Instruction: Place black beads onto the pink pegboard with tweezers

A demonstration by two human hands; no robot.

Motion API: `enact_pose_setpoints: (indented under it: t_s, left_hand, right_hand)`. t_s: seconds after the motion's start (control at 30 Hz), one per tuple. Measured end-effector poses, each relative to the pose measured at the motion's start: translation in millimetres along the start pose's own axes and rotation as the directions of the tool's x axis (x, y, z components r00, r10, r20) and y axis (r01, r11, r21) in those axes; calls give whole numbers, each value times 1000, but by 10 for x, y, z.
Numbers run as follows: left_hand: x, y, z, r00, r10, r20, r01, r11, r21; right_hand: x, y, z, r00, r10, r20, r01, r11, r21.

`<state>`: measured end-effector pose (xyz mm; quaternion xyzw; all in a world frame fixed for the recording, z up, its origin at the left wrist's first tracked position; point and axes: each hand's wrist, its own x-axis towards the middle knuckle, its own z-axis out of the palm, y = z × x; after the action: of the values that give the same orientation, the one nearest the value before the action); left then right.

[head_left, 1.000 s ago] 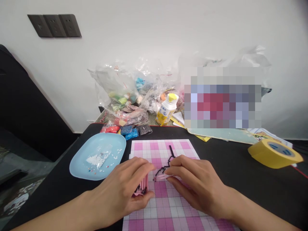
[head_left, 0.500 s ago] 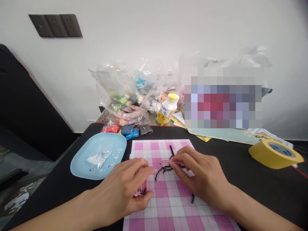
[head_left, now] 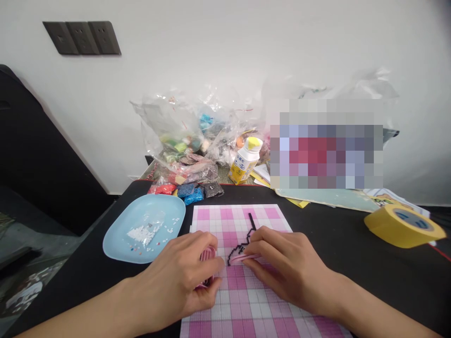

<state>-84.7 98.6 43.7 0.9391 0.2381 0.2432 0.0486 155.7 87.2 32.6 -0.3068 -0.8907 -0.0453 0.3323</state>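
Observation:
A pink-and-white checked grid board [head_left: 243, 300] lies in front of me, with a thin line of small black beads [head_left: 251, 221] on its upper part. My left hand [head_left: 186, 272] is wrapped round a small pink ridged tray [head_left: 207, 254] at the board's left side; dark beads show in its lower end. In my right hand [head_left: 285, 267] pink tweezers [head_left: 239, 257] are pinched, pointing left, their tip beside the lower left end of the black bead line. Whether the tip holds a bead is too small to tell.
To the left is a light blue plate [head_left: 116, 239] with white beads and a clear bag. Behind the board are small bead packets [head_left: 193, 195], a yellow-and-white bottle [head_left: 244, 162] and clear plastic bags [head_left: 169, 122]. A yellow tape roll [head_left: 387, 227] lies at right.
My right hand has moved the tweezers down and slightly left, toward the pink tray. The tray in my left hand has tilted a little, and more of its ridged top shows.

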Motion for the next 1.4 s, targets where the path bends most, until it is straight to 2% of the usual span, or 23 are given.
enact_pose_setpoints:
  t_s: [0.33, 1.4]
  left_hand:
    - [12, 31, -34, 1000, 9, -3, -9, 1000, -1]
    - [1, 33, -21, 1000, 29, -7, -28, 999, 21]
  right_hand:
    - [-7, -2, 19, 999, -27, 32, 27, 1000, 15]
    - [28, -29, 25, 999, -53, 2, 53, 998, -41]
